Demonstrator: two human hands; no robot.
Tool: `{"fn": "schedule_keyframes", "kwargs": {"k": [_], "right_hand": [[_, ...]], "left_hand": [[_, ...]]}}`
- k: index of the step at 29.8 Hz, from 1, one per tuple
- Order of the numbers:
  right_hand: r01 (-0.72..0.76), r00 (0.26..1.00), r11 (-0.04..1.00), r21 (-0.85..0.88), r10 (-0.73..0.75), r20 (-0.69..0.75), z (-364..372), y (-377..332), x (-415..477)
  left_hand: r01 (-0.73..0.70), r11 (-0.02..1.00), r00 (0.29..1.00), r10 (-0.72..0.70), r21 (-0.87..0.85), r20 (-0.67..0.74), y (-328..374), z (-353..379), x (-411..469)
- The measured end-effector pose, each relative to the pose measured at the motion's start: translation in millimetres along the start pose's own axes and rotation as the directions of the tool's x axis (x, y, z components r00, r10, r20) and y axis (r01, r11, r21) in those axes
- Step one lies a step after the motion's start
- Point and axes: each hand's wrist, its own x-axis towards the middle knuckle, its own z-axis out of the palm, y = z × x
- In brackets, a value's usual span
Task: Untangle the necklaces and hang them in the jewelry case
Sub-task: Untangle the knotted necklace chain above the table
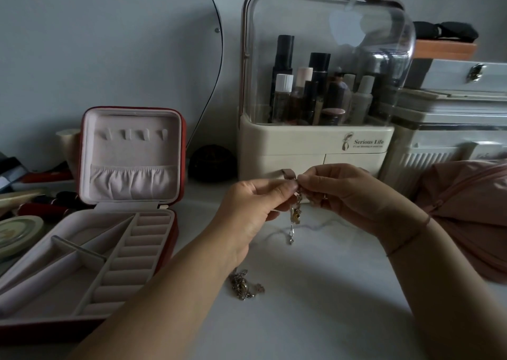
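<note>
Two bare hands, the left hand [247,206] and the right hand [354,195], share one dangling tangle of silver and gold necklace chains [293,217]; one more heap of silvery chains [244,285] lies on the white tabletop [329,299]. One open red jewelry case [131,153] shows four lid hooks [141,134] and one gathered pocket [133,181]. One cream, clear-domed cosmetics organizer [301,140] has two drawers [354,158]; its bottles [282,96] are too crowded to count. One pink zipped pouch [466,203].
</note>
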Motion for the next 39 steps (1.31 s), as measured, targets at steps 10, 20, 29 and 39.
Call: {"fn": "schedule_keyframes", "kwargs": {"k": [10, 20, 29, 39], "right_hand": [[0.001, 1.000, 0.999, -0.032, -0.002, -0.025, 1.5, -0.3, 0.8], [-0.003, 0.999, 1.000, 0.014, 0.004, -0.042, 1.4, 2.6, 2.5], [-0.002, 1.000, 1.000, 0.015, 0.002, -0.022, -0.9, -0.9, -0.2], [0.086, 0.996, 0.996, -0.007, -0.086, -0.005, -0.2, -1.4, 0.3]], "left_hand": [[-0.051, 0.998, 0.996, 0.049, -0.032, -0.076, -3.0, -1.2, 4.4], [0.110, 0.964, 0.994, -0.102, -0.241, 0.044, -3.6, -0.6, 7.8], [0.042, 0.964, 0.994, -0.014, -0.263, 0.109, -1.3, -0.5, 5.0], [-0.007, 0.992, 0.985, 0.028, -0.124, 0.170, -2.7, -3.4, 3.4]]}}
